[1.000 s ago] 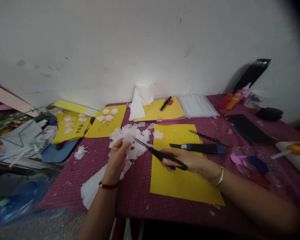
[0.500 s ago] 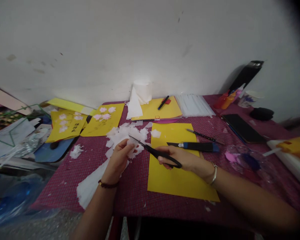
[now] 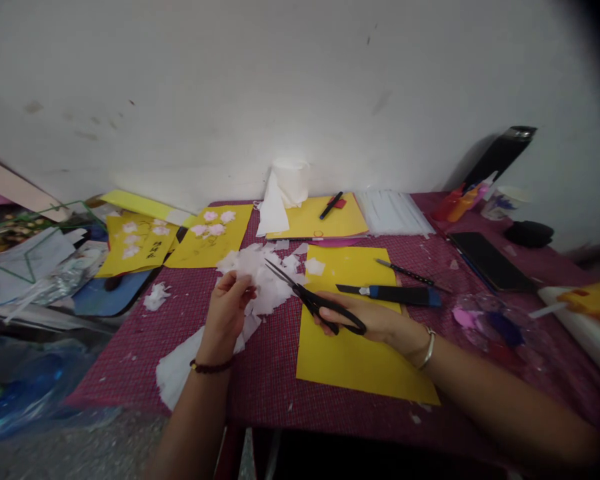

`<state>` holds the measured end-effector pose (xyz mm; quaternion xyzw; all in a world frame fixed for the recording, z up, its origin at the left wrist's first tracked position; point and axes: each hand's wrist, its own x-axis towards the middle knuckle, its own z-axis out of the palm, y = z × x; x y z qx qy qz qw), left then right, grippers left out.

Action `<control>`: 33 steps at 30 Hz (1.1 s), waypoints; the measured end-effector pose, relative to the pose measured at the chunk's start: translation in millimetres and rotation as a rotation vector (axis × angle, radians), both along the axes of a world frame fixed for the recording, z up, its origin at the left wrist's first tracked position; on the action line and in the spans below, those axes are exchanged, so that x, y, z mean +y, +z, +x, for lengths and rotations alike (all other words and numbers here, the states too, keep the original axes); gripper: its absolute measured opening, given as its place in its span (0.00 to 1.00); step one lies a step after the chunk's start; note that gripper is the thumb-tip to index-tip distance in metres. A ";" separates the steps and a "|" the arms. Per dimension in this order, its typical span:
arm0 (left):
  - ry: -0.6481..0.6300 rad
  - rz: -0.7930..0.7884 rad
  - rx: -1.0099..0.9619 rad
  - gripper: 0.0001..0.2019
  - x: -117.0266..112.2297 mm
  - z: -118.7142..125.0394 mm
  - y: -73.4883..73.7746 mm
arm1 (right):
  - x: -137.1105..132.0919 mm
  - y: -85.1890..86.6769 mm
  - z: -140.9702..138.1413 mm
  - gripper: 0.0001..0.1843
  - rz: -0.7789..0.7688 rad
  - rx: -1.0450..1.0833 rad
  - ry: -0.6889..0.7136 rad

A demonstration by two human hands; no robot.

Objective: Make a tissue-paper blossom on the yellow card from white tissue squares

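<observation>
Left hand (image 3: 229, 308) raised just above the bench, thumb and fingertips pinched shut on a tissue scrap (image 3: 258, 301), dark bead bracelet (image 3: 211, 365) at the wrist. Right hand (image 3: 375, 320) closed through the loops of black scissors (image 3: 315, 303) — blades a little parted, pointed left and back toward the scrap, tips close beside it; contact not clear. Silver bangle (image 3: 427, 347) on that wrist.

Behind the left hand, a heap of white tissue cuttings (image 3: 250, 257) on the checked maroon cloth (image 3: 140, 347) near the bench's middle. Toward the front left edge, a larger white tissue sheet (image 3: 177, 370), partly hidden by the forearm. Under the right hand, a plain yellow sheet (image 3: 355, 363) reaching almost to the front edge. Across its back right corner, a blue-and-black utility knife (image 3: 395, 294); just behind that, a thin black pen (image 3: 411, 274).

Along the back edge by the wall: a tissue roll (image 3: 290, 179), a second yellow sheet (image 3: 313, 220) with a black marker (image 3: 331, 205) lying on it, a bundle of white strips (image 3: 393, 212). Toward the back left corner, a yellow card with pink flowers (image 3: 211, 235) and another like it (image 3: 135, 243) — toward the back right, a flat black device (image 3: 490, 261) and red and orange squeeze bottles (image 3: 455, 203).
</observation>
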<state>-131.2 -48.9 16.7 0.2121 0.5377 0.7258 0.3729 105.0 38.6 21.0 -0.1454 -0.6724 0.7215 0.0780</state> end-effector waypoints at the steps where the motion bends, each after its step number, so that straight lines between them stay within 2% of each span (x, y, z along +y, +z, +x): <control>1: 0.019 0.021 -0.011 0.12 0.5 -0.4 -0.7 | -0.2 0.4 0.4 0.28 0.011 -0.005 0.009; 3: 0.001 0.019 -0.033 0.12 0.8 -1.0 -2.7 | -0.5 3.1 0.7 0.28 0.053 -0.036 0.039; 8: -0.245 -0.104 -0.031 0.10 0.2 1.2 -9.1 | -1.1 11.0 -0.3 0.30 0.144 -0.087 0.083; 10: -0.297 -0.128 -0.017 0.09 0.3 3.5 -10.1 | -1.3 10.1 -1.1 0.29 0.141 -0.095 0.067; 19: -0.321 -0.135 0.018 0.08 -0.8 10.3 -3.6 | -3.8 -3.9 -5.1 0.26 0.033 -0.094 -0.040; 23: -0.222 -0.143 0.155 0.06 -0.2 5.3 -3.8 | -1.5 -12.5 -6.5 0.25 -0.040 -0.012 -0.027; 25: -0.091 -0.150 0.382 0.04 -0.1 -1.0 -3.1 | 0.0 -17.6 -6.2 0.25 -0.102 0.038 0.004; 27: 0.085 -0.174 0.691 0.16 -3.4 -10.5 -0.3 | 1.0 -22.5 -5.2 0.25 -0.224 0.058 0.017; 29: 0.224 -0.214 0.954 0.28 -13.4 -22.5 6.0 | 1.4 -26.2 -3.5 0.25 -0.333 0.053 0.030; 30: 0.264 -0.239 1.038 0.30 -21.4 -28.8 10.8 | 1.6 -27.3 -2.5 0.25 -0.362 0.051 0.041; 31: 0.276 -0.268 1.091 0.30 -31.4 -34.7 16.4 | 1.7 -27.9 -1.5 0.26 -0.372 0.052 0.051; 33: 0.229 -0.332 1.132 0.21 -55.8 -43.8 28.4 | 2.0 -27.6 0.3 0.26 -0.329 0.055 0.069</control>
